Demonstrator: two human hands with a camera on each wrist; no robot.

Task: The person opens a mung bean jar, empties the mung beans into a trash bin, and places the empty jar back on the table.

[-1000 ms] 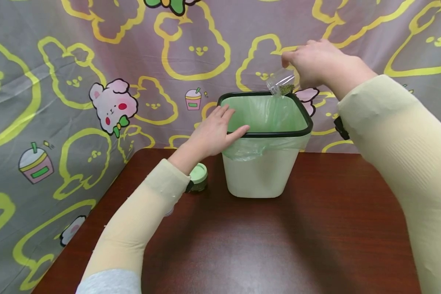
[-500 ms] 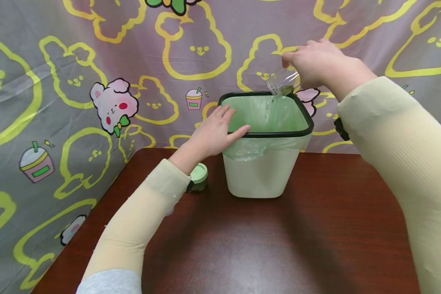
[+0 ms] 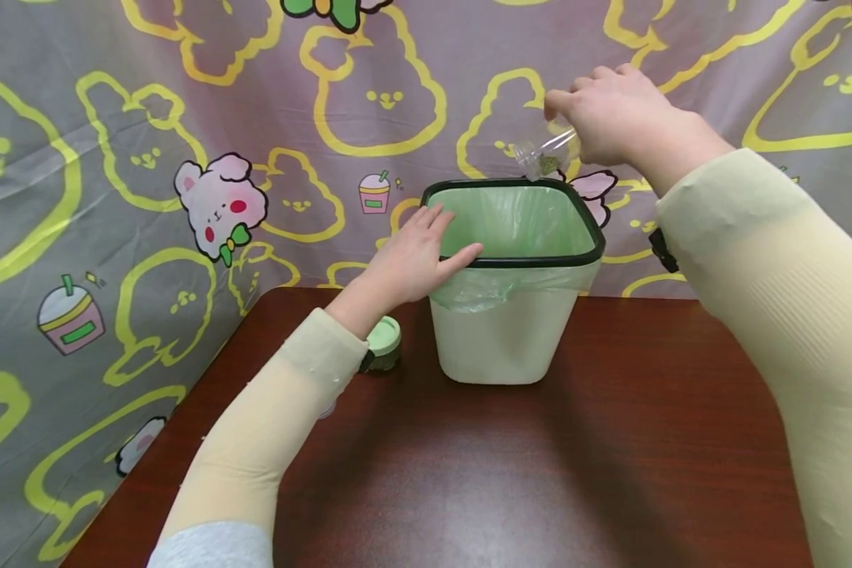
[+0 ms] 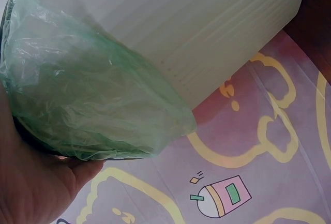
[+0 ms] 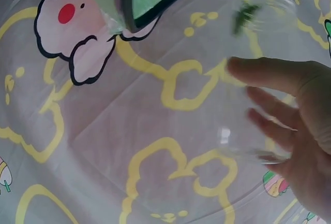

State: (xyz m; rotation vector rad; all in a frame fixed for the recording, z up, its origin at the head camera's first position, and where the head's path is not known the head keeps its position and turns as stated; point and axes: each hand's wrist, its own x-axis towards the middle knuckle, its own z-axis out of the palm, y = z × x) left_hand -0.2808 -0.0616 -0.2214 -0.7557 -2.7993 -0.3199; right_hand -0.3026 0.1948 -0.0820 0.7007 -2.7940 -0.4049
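Note:
My right hand (image 3: 614,114) grips a clear plastic jar (image 3: 532,158) by its base end, tipped on its side over the back right rim of a pale trash bin (image 3: 500,339). Small green bits (image 3: 550,164) lie inside the jar; the right wrist view shows a blurred green clump (image 5: 243,17) near its mouth. A light green bag (image 3: 518,221) lines the bin and folds out over its front. My left hand (image 3: 412,256) rests on the bin's black rim at the left, thumb stretched along the front and fingers straight.
Behind my left cuff stands a small jar with a pale green lid (image 3: 383,338). The edge of a clear round thing (image 3: 328,409) shows beside my left sleeve. A patterned curtain (image 3: 369,95) hangs behind the brown table (image 3: 468,465).
Half a second ago dark bits were dropping from the jar into the bag; now none show falling. My right hand and the jar have risen slightly. My left hand has stayed put.

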